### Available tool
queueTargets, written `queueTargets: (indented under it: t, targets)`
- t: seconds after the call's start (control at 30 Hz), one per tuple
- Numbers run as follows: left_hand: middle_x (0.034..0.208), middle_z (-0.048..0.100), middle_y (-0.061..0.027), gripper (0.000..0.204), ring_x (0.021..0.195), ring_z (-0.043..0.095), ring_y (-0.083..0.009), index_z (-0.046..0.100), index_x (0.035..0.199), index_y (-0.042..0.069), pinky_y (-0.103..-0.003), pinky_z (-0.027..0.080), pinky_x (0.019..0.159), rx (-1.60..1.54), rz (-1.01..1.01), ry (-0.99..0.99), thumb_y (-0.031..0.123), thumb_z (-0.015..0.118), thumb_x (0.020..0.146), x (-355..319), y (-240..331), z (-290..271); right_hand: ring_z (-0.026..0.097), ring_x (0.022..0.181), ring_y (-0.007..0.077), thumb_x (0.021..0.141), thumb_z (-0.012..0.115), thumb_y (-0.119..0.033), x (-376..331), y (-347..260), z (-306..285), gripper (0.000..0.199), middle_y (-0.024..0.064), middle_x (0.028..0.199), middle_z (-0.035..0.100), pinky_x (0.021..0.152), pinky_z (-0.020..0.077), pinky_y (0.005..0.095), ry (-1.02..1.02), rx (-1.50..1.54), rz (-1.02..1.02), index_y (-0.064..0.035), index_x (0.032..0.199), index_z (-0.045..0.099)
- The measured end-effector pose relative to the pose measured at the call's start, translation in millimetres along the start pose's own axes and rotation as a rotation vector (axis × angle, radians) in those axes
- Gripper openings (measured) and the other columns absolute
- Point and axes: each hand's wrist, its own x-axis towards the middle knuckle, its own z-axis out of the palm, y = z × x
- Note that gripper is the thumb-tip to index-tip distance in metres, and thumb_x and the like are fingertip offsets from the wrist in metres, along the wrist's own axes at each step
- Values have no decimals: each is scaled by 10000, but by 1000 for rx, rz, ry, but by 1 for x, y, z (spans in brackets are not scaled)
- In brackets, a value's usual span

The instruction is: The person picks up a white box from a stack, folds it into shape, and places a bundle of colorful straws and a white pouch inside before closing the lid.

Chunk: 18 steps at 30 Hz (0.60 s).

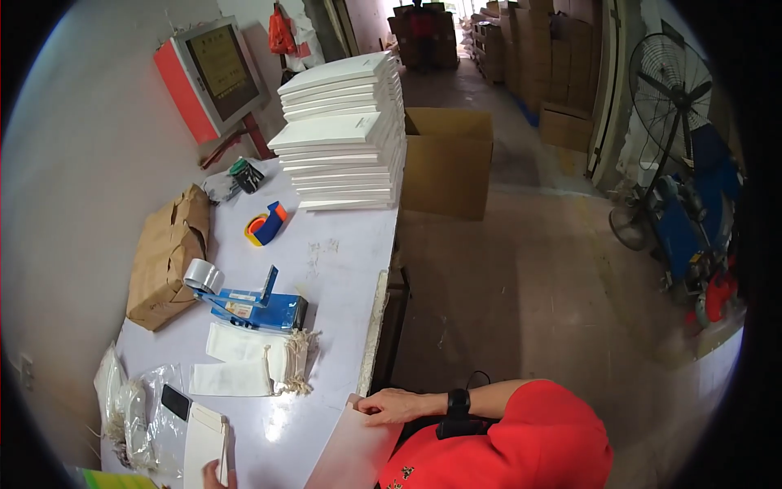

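Observation:
My right hand (pixel 386 406) curls its fingers over the top edge of a pale, flat box or board (pixel 346 452), which leans at the table's near right edge. Its lower part runs out of view. At the lower edge, only the fingertips of my left hand (pixel 218 476) show, closed on the end of a white cloth pouch (pixel 200 444). More white drawstring pouches (pixel 236 379) lie just beyond, their cords bunched at the right. A dark phone (pixel 175 402) rests on clear plastic bags beside the pouch at my left hand.
A tape dispenser (pixel 244 306) stands near a brown paper package (pixel 167 257). Farther back are a blue-and-orange tape cutter (pixel 267 224) and a tall stack of white flat boxes (pixel 342 155). Beyond the table's right edge stand an open carton (pixel 448 163) and a fan (pixel 672 94).

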Motion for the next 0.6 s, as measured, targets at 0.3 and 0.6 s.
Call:
queueTargets:
  t: [0.3, 0.6]
  targets:
    - [977, 650, -178, 381, 852, 647, -333, 586, 1153, 37, -391, 520, 738, -51, 207, -100, 203, 687, 826, -33, 131, 77, 540, 768, 38, 866, 604, -247, -20, -8, -7, 220, 8, 814, 606, 645, 451, 224, -85, 511, 186, -42, 946, 597]
    - [756, 634, -146, 331, 652, 601, -242, 626, 1059, 2, -341, 503, 629, -278, 136, -10, 183, 721, 799, -53, 151, 87, 572, 890, 60, 923, 575, -247, -29, -9, 12, 308, 26, 985, 641, 750, 472, 234, -141, 934, 170, -17, 1125, 608]
